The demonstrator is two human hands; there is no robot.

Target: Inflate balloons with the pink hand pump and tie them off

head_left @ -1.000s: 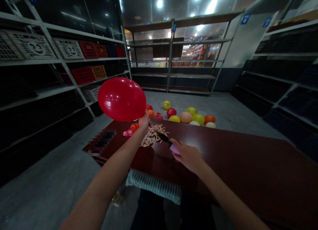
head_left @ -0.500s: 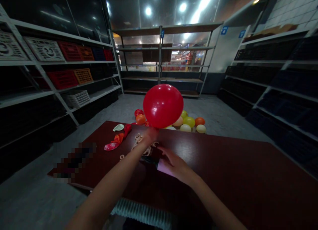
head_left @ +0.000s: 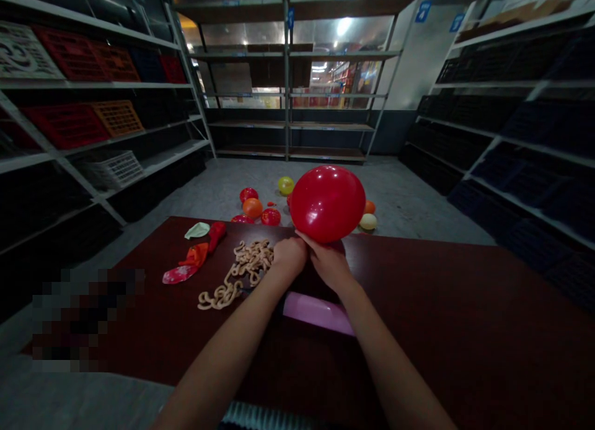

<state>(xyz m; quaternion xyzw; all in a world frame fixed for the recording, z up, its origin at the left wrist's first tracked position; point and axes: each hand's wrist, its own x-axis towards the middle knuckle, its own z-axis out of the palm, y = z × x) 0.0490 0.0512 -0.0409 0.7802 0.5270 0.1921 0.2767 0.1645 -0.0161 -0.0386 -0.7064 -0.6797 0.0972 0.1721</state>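
An inflated red balloon point(head_left: 328, 204) stands over the far edge of the dark table, its neck hidden between my hands. My left hand point(head_left: 290, 256) is closed at the neck. My right hand point(head_left: 329, 266) is right beside it, fingers drawn in under the balloon's base; fingertips of both are partly hidden. A pink-purple cylinder point(head_left: 318, 312) lies below my wrists, partly covered by my right forearm. Left of my left hand is a tangled beige cord point(head_left: 251, 263). Farther left lie limp balloons: a pale green one point(head_left: 198, 230), an orange one point(head_left: 195, 254) and a pink patterned one point(head_left: 179, 274).
Beyond the brown table point(head_left: 441, 306), inflated balloons rest on the grey floor, among them an orange one point(head_left: 252, 207) and a yellow one point(head_left: 286, 185). Shelves with crates point(head_left: 69, 123) line the left side, and dark crates fill the right racks. A metal rack point(head_left: 286, 83) stands behind.
My right hand has left the pink-purple cylinder and joined my left hand at the red balloon's neck. The balloon sits farther right in view, and the camera has tilted down.
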